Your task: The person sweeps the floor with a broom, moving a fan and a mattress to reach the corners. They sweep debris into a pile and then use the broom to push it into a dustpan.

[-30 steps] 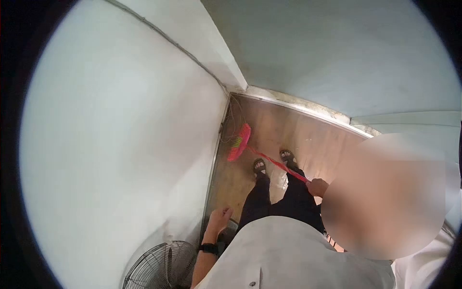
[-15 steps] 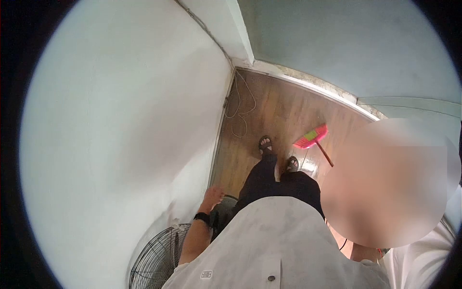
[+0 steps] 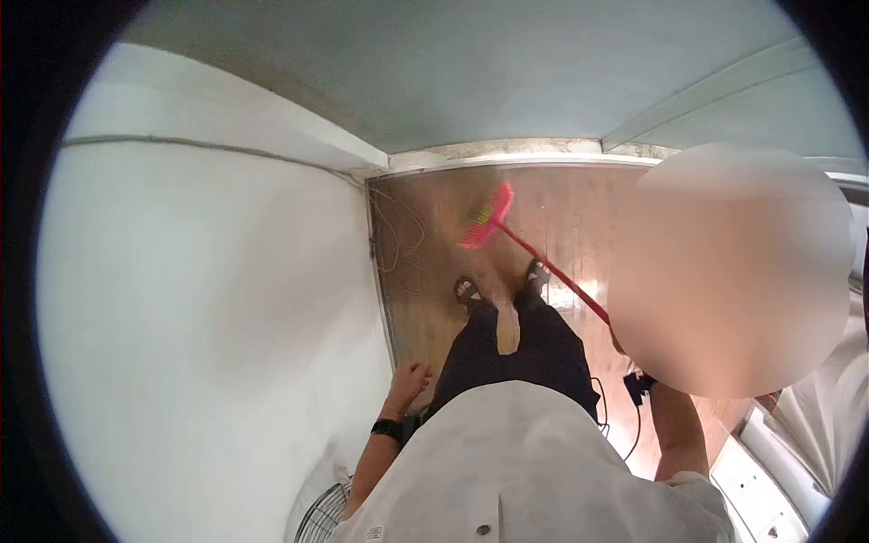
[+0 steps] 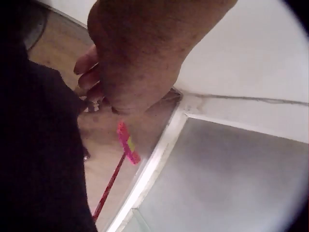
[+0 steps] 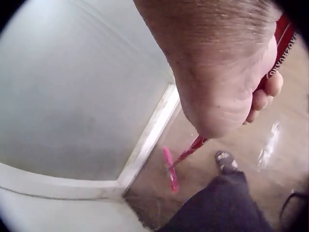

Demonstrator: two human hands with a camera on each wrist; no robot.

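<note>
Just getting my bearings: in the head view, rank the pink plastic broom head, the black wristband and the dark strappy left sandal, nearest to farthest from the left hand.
From the left hand:
1. Black wristband, just behind it, on the same arm.
2. Dark left sandal, ahead, to the right.
3. Pink broom head, farther ahead, beyond the feet.

Brown floor [image 3: 570, 204] with looped cord [image 3: 423, 235]

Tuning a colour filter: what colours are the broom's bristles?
Bristles: pinkish red, with a yellow-green middle section. Best in the head view.
</note>
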